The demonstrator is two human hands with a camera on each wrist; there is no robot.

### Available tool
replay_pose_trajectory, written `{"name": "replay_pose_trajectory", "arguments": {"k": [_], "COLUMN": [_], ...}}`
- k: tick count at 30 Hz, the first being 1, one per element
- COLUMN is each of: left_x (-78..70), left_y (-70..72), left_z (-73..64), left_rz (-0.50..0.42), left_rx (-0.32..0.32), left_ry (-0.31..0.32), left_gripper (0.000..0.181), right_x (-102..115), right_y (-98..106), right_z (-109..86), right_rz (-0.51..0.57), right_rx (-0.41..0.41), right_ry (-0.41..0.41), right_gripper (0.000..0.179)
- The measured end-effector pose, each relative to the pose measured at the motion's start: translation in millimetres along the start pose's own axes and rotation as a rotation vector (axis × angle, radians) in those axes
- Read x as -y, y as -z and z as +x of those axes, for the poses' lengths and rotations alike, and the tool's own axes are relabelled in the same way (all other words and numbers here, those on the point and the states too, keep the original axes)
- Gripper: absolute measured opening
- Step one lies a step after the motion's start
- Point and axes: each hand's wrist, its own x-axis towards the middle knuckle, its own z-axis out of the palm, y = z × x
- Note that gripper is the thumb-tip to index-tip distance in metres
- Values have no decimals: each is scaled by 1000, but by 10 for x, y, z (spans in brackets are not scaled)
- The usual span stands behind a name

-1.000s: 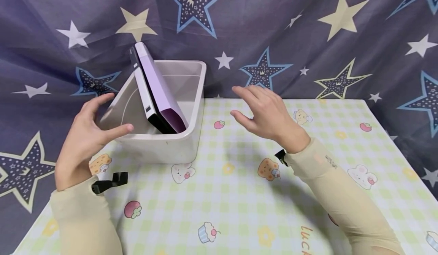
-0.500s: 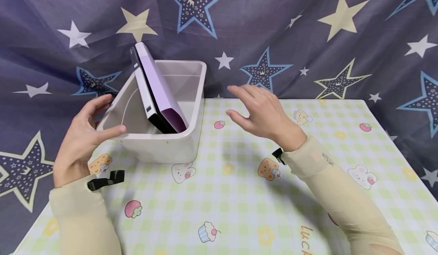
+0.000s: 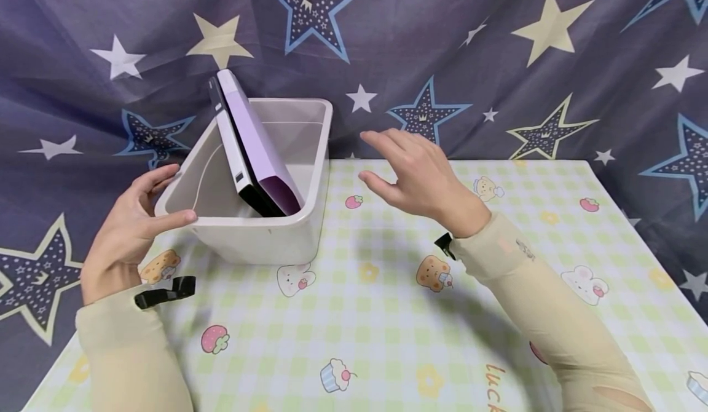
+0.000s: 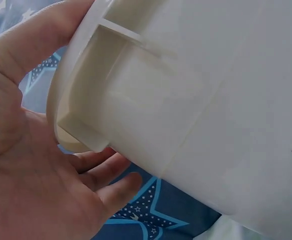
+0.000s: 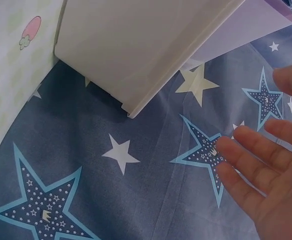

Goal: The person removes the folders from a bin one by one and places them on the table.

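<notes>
A pale grey plastic bin [image 3: 254, 240] stands at the back left of the table. Leaning inside it are a lilac file box [image 3: 257, 135] and a white-and-black binder-like case [image 3: 229, 144], side by side. My left hand [image 3: 124, 227] spans the bin's near left corner, its thumb at the front rim and its fingertips by the left rim. In the left wrist view, the relaxed fingers [image 4: 118, 192] lie below the bin's ribbed corner. To the right of the bin, my right hand [image 3: 423, 175] hovers over the table, holding nothing, with fingers spread in the right wrist view.
A green-and-white checked cloth [image 3: 387, 338] with cartoon prints covers the table. Behind it hangs a dark blue star-patterned curtain [image 3: 442, 43], close to the bin's back. Black straps [image 3: 166, 292] are at both sleeve cuffs.
My left hand has shifted slightly left and down, its thumb and fingers settling at the bin's corner. My right hand has drifted a little left, toward the bin. The bin has stayed put.
</notes>
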Motion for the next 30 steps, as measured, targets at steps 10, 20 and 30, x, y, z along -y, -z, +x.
{"name": "replay_pose_trajectory", "arguments": {"k": [10, 20, 30], "left_x": [44, 62, 114], "left_y": [36, 34, 46], "left_z": [-5, -14, 14], "left_rz": [-71, -98, -125], "left_rx": [20, 27, 32], "left_ry": [27, 68, 59], "left_gripper": [73, 72, 77], "right_x": [21, 15, -17], "right_y": [-6, 15, 33], "right_z": [124, 260, 262], "right_rz": [0, 10, 18], "right_rx": [3, -1, 20], "right_ry": [24, 39, 15], "right_gripper": [48, 47, 47]}}
